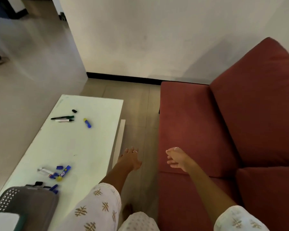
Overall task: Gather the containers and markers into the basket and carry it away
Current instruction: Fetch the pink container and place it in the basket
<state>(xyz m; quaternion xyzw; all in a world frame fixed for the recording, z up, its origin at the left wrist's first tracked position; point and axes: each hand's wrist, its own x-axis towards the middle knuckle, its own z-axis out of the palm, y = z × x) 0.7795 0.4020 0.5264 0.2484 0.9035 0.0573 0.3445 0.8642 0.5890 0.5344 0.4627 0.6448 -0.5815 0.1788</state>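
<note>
A grey basket [28, 204] with a dotted rim stands at the near left end of the white table [77, 147]. Beside it lie several blue containers and markers [60, 172], and more blue and black pieces [54, 188] touch the basket's far rim. At the table's far end lie two dark markers [63, 118], a black cap [74, 111] and a blue container with a yellow cap [87, 122]. My left hand [130, 160] hovers just off the table's right edge, fingers relaxed, holding nothing. My right hand [177, 158] hangs over the sofa seat, fingers loosely spread, empty.
A red sofa [223, 130] fills the right side, with a strip of wooden floor [140, 114] between it and the table. A white wall runs behind; an opening to another room shows at the upper left.
</note>
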